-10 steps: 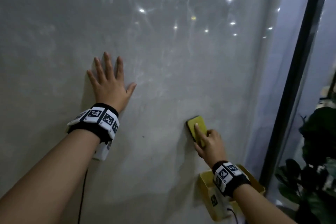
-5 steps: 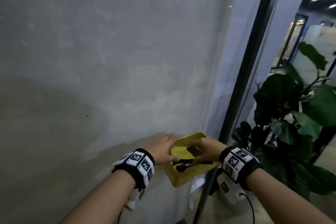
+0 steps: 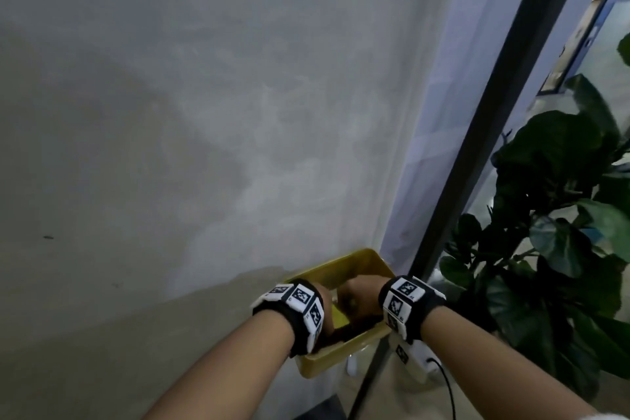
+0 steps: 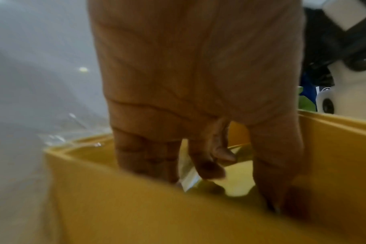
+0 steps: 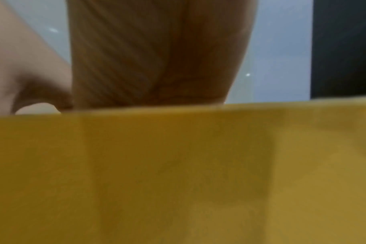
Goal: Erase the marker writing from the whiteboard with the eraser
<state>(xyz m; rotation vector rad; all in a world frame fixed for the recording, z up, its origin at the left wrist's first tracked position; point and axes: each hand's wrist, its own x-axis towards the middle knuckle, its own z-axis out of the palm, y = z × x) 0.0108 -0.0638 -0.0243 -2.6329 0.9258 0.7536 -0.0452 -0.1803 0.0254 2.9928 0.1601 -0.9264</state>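
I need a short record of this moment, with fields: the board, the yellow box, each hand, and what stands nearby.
whiteboard: smeared grey, no clear writing visible
yellow box: mounted at the board's lower right corner
left hand: fingers reaching down inside the box, at something pale; grip unclear
right hand: in the box, fingers hidden
eraser: not identifiable
nearby: plant at the right

yellow tray (image 3: 344, 348) on whiteboard (image 3: 204, 147) | holds eraser (image 4: 238, 178), dark markers (image 3: 344, 329)

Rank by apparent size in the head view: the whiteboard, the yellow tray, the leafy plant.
1. whiteboard
2. plant, though cut off by the frame edge
3. yellow tray, partly hidden by both hands
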